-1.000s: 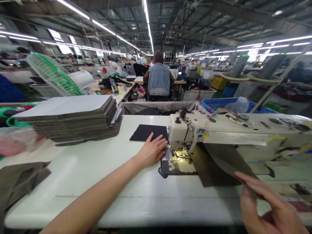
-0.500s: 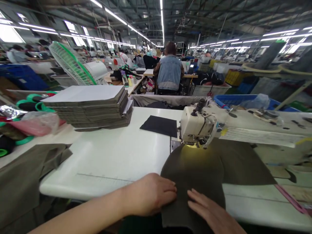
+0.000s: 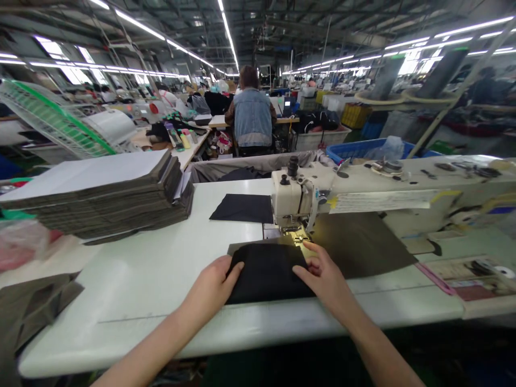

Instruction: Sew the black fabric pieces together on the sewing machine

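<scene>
A black fabric piece [image 3: 268,274] lies on the table in front of the sewing machine [image 3: 292,201], with a strip of olive fabric [image 3: 253,244] showing behind its far edge. My left hand [image 3: 220,277] grips the left side, thumb on top. At the opposite edge, close to the lit needle area, my right hand [image 3: 320,269] pinches the cloth between thumb and fingers. Under the machine arm spreads a larger olive panel [image 3: 358,247]. Another black piece [image 3: 242,208] rests flat to the left of the machine head.
A tall stack of olive pieces [image 3: 133,207] topped with white paper stands at the left. Olive cloth [image 3: 32,306] hangs over the near left. A small parts tray [image 3: 471,282] sits at the right, a blue basket [image 3: 338,153] behind the machine. Ahead sits a person in a denim vest [image 3: 252,118].
The view has turned right. Both hands moved up toward the needle. The rounded olive cloth under them no longer shows whole; a black piece is now between the hands, its sides gripped.
</scene>
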Tool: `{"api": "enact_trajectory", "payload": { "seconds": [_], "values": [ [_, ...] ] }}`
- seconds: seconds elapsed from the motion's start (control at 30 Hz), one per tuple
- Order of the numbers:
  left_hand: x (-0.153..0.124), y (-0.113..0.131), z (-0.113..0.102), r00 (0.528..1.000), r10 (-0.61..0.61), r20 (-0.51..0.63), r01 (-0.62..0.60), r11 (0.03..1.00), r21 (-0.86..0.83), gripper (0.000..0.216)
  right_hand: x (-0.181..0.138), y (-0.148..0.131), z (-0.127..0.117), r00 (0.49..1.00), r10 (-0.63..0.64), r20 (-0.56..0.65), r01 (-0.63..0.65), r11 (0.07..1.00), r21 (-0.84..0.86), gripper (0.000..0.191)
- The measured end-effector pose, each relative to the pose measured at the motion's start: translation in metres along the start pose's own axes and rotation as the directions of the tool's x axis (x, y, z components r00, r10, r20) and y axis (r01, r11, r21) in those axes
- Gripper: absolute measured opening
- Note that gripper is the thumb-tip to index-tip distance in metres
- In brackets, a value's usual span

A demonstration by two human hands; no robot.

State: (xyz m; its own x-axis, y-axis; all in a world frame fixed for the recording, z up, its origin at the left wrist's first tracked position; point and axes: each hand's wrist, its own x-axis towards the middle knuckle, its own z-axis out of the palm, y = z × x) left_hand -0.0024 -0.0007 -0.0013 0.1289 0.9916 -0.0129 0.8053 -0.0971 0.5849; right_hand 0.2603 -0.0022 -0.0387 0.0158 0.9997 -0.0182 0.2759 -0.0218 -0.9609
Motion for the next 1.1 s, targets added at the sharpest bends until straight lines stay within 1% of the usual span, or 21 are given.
{"api": "enact_trajectory", "payload": {
  "seconds": [0.03, 0.07, 0.1, 0.2, 0.27, 0.4, 0.5, 0.6, 0.7, 0.87, 1.0, 1.07, 1.1],
  "values": [
    [0.002, -0.003, 0.004, 1.000, -0.005, -0.012, 0.005, 1.000, 0.027, 0.032, 0.004, 0.003, 0.004, 1.000, 0.018, -0.007, -0.018, 1.000, 0.024, 0.055],
    [0.002, -0.006, 0.007, 1.000, -0.005, -0.018, 0.006, 0.999, 0.037, 0.031, 0.005, 0.005, 0.007, 1.000, 0.020, 0.001, -0.020, 0.999, 0.034, 0.052],
    [0.000, -0.007, 0.008, 1.000, -0.009, -0.022, 0.010, 0.999, 0.034, 0.030, 0.005, 0.006, 0.008, 1.000, 0.010, 0.015, -0.010, 1.000, 0.025, 0.046],
    [-0.011, -0.009, 0.010, 0.999, -0.037, -0.016, 0.037, 0.999, 0.007, 0.029, -0.002, 0.004, 0.007, 0.995, -0.054, 0.083, 0.062, 0.993, -0.096, 0.021],
    [-0.016, -0.008, 0.009, 0.998, -0.054, -0.022, 0.054, 0.998, 0.007, 0.026, -0.007, 0.001, 0.006, 0.992, -0.088, 0.095, 0.105, 0.974, -0.202, 0.015],
    [-0.014, -0.008, 0.009, 0.995, -0.095, -0.030, 0.098, 0.992, 0.074, 0.024, -0.011, 0.002, 0.013, 0.989, -0.144, 0.043, 0.150, 0.938, -0.312, 0.018],
    [-0.009, -0.008, 0.011, 0.995, -0.103, -0.007, 0.103, 0.987, 0.122, 0.023, -0.011, 0.006, 0.018, 0.983, -0.185, 0.013, 0.178, 0.921, -0.346, 0.019],
    [-0.007, -0.006, 0.011, 0.995, -0.097, 0.002, 0.095, 0.984, 0.154, 0.022, -0.010, 0.006, 0.019, 0.981, -0.195, -0.002, 0.181, 0.914, -0.362, 0.020],
    [-0.004, -0.002, 0.010, 0.994, -0.106, 0.016, 0.101, 0.978, 0.185, 0.019, -0.007, 0.004, 0.017, 0.984, -0.180, 0.008, 0.169, 0.908, -0.384, 0.021],
    [0.002, 0.003, 0.008, 0.986, -0.157, 0.053, 0.136, 0.950, 0.283, 0.017, -0.001, 0.003, 0.018, 0.988, -0.153, 0.016, 0.146, 0.897, -0.417, 0.020],
    [0.004, 0.005, 0.008, 0.984, -0.160, 0.072, 0.133, 0.946, 0.295, 0.018, 0.000, 0.004, 0.019, 0.988, -0.152, 0.015, 0.142, 0.881, -0.451, 0.021],
    [0.005, 0.005, 0.007, 0.986, -0.155, 0.066, 0.131, 0.950, 0.282, 0.017, 0.000, 0.002, 0.017, 0.985, -0.166, 0.034, 0.161, 0.851, -0.499, 0.020],
    [0.005, 0.005, 0.007, 0.986, -0.157, 0.053, 0.137, 0.952, 0.274, 0.017, -0.001, 0.001, 0.016, 0.979, -0.197, 0.053, 0.194, 0.821, -0.537, 0.019]
  ]
}}
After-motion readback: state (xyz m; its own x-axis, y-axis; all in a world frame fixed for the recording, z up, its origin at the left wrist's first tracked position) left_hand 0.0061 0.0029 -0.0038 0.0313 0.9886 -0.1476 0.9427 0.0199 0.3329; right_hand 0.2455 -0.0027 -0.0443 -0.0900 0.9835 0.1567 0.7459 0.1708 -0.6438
